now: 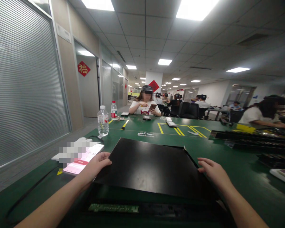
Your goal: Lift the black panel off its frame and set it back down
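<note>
A large flat black screen panel lies before me over a dark frame. Below the panel's near edge, a narrow green circuit board shows in the frame. My left hand grips the panel's left edge, thumb toward me and the other fingers partly hidden. Beside the right edge is my right hand, its fingers stretched out and apart. Whether those fingertips touch the edge, I cannot tell. A lit phone lies just left of my left hand.
Water bottles stand at the back left of the green table. A black cable runs along the left. Dark strips are stacked at right. Across the table a person holds a phone; another person sits at right.
</note>
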Demonstrator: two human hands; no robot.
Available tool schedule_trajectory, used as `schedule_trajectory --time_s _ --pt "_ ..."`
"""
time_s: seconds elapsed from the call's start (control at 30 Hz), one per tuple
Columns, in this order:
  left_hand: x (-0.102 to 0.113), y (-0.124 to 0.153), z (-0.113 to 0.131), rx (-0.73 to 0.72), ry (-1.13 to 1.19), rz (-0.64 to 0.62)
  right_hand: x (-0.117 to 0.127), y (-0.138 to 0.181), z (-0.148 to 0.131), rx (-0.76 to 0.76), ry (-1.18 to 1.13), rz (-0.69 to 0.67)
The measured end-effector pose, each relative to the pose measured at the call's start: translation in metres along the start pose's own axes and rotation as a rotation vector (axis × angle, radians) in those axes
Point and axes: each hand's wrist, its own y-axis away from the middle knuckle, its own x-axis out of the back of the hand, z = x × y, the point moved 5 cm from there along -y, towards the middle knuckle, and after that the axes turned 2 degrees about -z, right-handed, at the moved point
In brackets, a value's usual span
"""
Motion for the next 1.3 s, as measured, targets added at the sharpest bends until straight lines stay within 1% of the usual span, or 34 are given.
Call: schedule_trajectory --time_s 0.2,0.37,0.47,0.57,0.77,0.9,1.07,1.3 --pt "-0.002 0.005 0.005 0.012 -0.021 -0.028 0.002 0.006 -0.009 0.020 0.107 0.009" --pt "-0.002 0.004 0.003 -0.002 -0.047 -0.058 0.004 0.014 -0.018 0.013 0.120 0.009" --pt "-0.001 0.002 0.001 -0.013 -0.069 -0.049 0.004 0.016 -0.020 0.020 0.125 0.016" --pt "0.002 -0.001 -0.002 -0.005 -0.098 -0.036 0.002 0.015 -0.019 0.032 0.133 0.023" --pt "0.006 -0.007 -0.006 -0.061 -0.148 -0.080 0.000 0.010 -0.013 0.054 0.196 0.042" --pt "0.006 -0.006 -0.006 -0.079 -0.180 -0.073 0.000 0.009 -0.012 0.063 0.210 0.042" --pt "0.006 -0.005 -0.005 -0.066 -0.204 -0.046 0.000 0.008 -0.011 0.060 0.218 0.045" --pt "0.004 -0.003 -0.003 -0.060 -0.169 -0.061 -0.001 0.008 -0.010 0.070 0.218 0.047"
